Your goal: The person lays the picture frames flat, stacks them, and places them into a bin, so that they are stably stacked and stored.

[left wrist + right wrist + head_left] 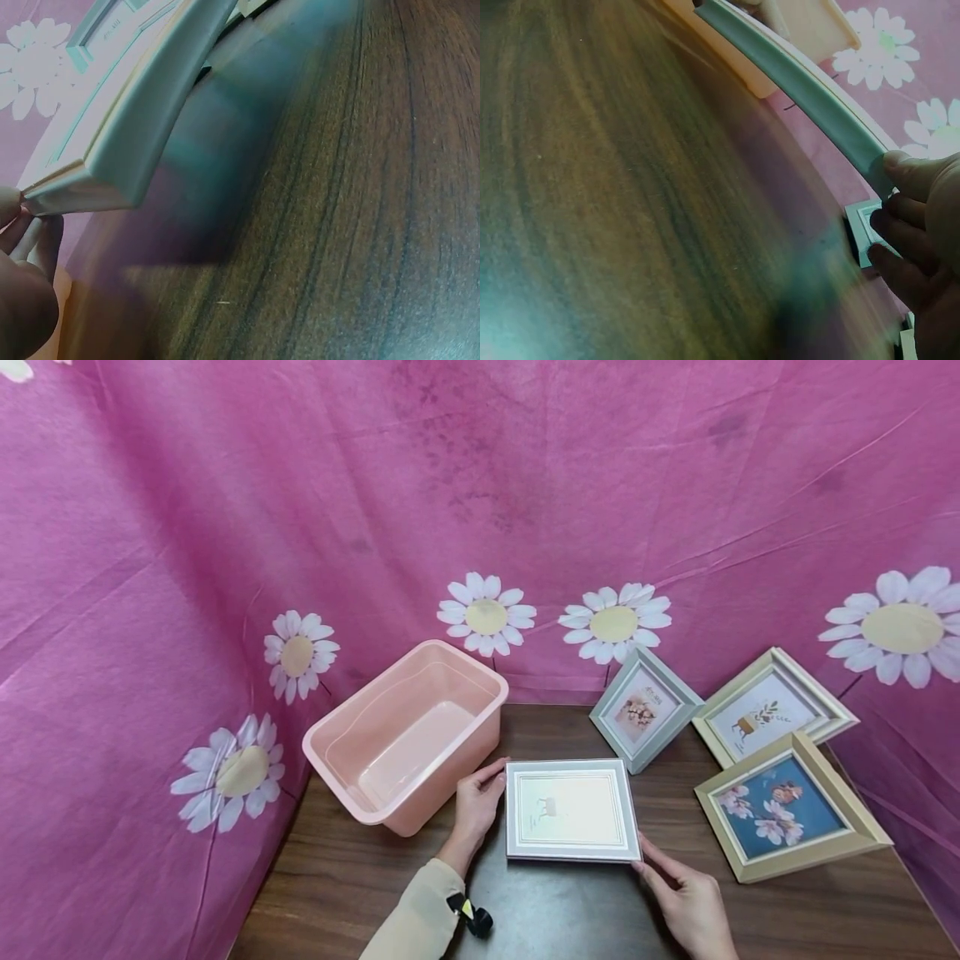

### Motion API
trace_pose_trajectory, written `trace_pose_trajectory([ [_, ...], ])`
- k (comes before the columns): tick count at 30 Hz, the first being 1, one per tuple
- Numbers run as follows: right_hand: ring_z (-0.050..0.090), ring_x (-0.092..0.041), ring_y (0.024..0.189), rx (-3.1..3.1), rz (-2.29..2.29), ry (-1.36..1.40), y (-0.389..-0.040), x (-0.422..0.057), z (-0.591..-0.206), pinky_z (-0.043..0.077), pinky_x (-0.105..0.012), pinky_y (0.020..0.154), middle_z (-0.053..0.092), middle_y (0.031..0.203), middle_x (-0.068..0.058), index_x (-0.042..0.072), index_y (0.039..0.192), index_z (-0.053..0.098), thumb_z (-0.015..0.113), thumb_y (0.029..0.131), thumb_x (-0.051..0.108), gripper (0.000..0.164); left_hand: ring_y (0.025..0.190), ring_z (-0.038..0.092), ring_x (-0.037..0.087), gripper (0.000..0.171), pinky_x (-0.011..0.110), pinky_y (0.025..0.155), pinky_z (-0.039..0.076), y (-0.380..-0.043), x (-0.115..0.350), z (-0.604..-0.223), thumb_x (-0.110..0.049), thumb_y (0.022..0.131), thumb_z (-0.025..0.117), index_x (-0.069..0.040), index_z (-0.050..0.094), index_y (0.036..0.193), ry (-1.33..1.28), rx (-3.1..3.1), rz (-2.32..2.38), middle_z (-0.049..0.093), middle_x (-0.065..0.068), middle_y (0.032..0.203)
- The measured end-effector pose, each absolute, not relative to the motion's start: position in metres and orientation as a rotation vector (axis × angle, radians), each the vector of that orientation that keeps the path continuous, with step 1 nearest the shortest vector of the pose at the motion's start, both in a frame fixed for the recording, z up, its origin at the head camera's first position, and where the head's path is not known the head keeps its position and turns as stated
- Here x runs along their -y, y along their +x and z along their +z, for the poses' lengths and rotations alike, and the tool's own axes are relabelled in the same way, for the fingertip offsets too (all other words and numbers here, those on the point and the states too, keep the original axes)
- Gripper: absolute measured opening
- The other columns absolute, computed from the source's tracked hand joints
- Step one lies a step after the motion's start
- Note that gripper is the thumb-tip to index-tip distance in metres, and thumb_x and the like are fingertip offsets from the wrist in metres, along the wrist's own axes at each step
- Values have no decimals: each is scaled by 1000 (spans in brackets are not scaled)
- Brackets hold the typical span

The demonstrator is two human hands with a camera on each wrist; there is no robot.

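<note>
Nearest, a brown wood-grain bench (315, 893), with a soft sheen at the near middle. Just above it, left of middle, a cream sleeve (416, 914) with a black strap (476, 922) at the cuff, marked in yellow. Near right, a right hand (688, 902), with thumb and fingers pinching the near right corner of a white picture frame (572, 812). A little farther and to the left, a left hand (477, 806), likewise pinching with thumb and fingers, at the far left corner. Between the two hands, over the middle of the bench and raised off the wood, the white frame itself, face up, with a faint small drawing on its pale picture.

To the right, apart from the right hand, a beige picture frame (783, 810) leaning back, with pale pink blossoms on blue. Partly hidden behind it, a cream picture frame (772, 706) with a plant drawing; cannot tell whether touching. Left of that, beyond the right end of the white frame, a grey-green picture frame (645, 710) with a pink flower print, also leaning back.

Far left, just beside the left hand, a pink tub (450, 789), upright on the bench. Farthest, a magenta cloth (562, 510) with big white daisies (486, 617) along its lower part.
</note>
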State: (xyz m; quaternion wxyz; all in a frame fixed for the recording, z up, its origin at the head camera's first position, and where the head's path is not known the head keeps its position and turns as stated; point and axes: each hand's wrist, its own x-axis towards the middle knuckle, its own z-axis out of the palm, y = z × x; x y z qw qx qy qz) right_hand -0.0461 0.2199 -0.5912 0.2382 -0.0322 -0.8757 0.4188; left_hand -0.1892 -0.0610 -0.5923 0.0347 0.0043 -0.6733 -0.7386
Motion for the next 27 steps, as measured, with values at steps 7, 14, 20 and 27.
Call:
trace_pose_trajectory([
  [7,54,28,114,2384,1143,-35,-46,-221,-602,38,6,97,75,119,9,3,117,83,90,77,-8,41,127,70,35,29,19,98,58,-192,59,-597,7,101,65,12,72,129,53,2141,-2245,72,28,133],
  [14,53,28,112,2422,1129,-61,-45,-219,-607,38,6,95,81,112,-17,2,115,83,90,78,-5,39,124,72,33,28,23,97,61,-196,57,-602,6,100,67,11,74,126,98,2227,-2175,75,26,130],
  [20,68,-1,114,2498,1137,-129,-45,-217,-607,35,8,94,81,115,-20,3,116,83,90,81,-2,37,123,73,33,26,28,98,62,-196,56,-605,5,100,67,11,75,124,130,2273,-2134,77,24,127],
  [27,73,-20,114,2533,1107,-139,-46,-216,-611,33,8,95,81,115,-21,3,115,84,91,80,-1,36,120,74,36,25,37,98,63,-194,56,-609,5,99,68,9,77,122,128,2284,-2108,78,24,125],
])
